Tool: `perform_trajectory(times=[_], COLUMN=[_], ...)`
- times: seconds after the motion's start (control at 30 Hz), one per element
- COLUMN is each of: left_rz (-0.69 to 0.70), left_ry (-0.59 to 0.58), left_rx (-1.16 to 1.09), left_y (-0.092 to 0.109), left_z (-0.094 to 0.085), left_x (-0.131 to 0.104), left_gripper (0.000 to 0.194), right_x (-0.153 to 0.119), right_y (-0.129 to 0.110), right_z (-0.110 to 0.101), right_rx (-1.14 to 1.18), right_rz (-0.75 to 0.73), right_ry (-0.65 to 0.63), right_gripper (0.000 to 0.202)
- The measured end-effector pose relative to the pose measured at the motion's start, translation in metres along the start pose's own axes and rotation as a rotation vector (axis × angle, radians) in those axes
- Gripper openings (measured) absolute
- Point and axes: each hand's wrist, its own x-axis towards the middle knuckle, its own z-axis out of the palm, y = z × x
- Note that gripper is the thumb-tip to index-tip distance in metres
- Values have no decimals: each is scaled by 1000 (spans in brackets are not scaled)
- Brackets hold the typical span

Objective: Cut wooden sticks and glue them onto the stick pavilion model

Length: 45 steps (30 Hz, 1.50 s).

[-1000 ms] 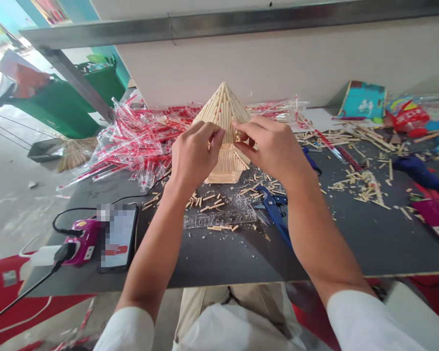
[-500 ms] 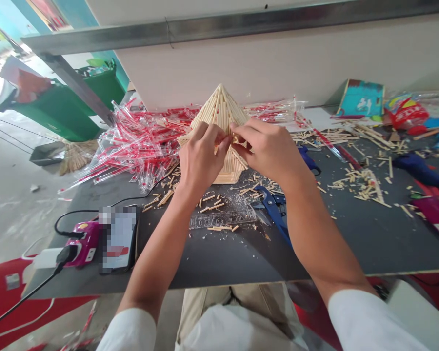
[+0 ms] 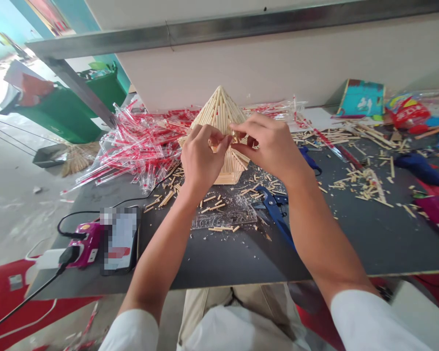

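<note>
A model built of thin wooden sticks (image 3: 219,109), with a pointed cone-shaped roof and a flat stick base, stands on the dark table. In front of its roof my left hand (image 3: 205,156) is closed, thumb and forefinger pinched together. My right hand (image 3: 267,144) faces it from the right, its fingers also in a pinch close to the roof's lower edge. The fingertips almost meet. Whatever lies between them is too small or too hidden to make out. Below my hands are cut stick pieces (image 3: 214,207), a clear ruler (image 3: 223,219) and a blue-handled cutter (image 3: 276,214).
Red-and-clear plastic wrappers (image 3: 139,146) are heaped at the left. A phone (image 3: 120,239) lies beside a purple power socket (image 3: 86,243) with cables. Loose sticks (image 3: 369,136), a blue glue gun (image 3: 420,168) and a turquoise piece (image 3: 362,100) are at the right. A metal rail (image 3: 219,36) crosses behind.
My hands stay in front of the stick roof, with only slight shifts of the fingers. The whole view has moved a little.
</note>
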Motion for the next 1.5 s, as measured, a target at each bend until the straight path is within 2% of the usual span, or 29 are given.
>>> perform_trajectory(times=[0.27,0.8,1.0,1.1,1.23,1.33,1.43,1.5], left_rz=[-10,-28,-26,-6,-28,-46,-71,-88], left_ry=[58,28,-53,-133,-261,-298,-312,-327], left_rx=[13,22,-22,-101,-255,-286,-278,-257], left_y=[-1,0,4,8,18,24,25,22], left_z=[5,4,-6,-15,-26,-33,-38,-40], left_x=[-1,0,3,6,7,7,9,10], left_gripper=[21,23,13,7,13,16,16,14], right_x=[0,2,0,-3,-5,-4,-5,-8], right_y=[-4,-2,-1,-4,-19,-30,-29,-15], right_z=[-1,4,0,-7,-19,-26,-38,-48], right_rx=[-50,27,34,59,86,146,201,156], right_rz=[1,22,2,19,52,28,44,165], right_ry=[-18,20,19,26,61,60,-16,-70], right_gripper=[40,34,35,34,31,28,36,38])
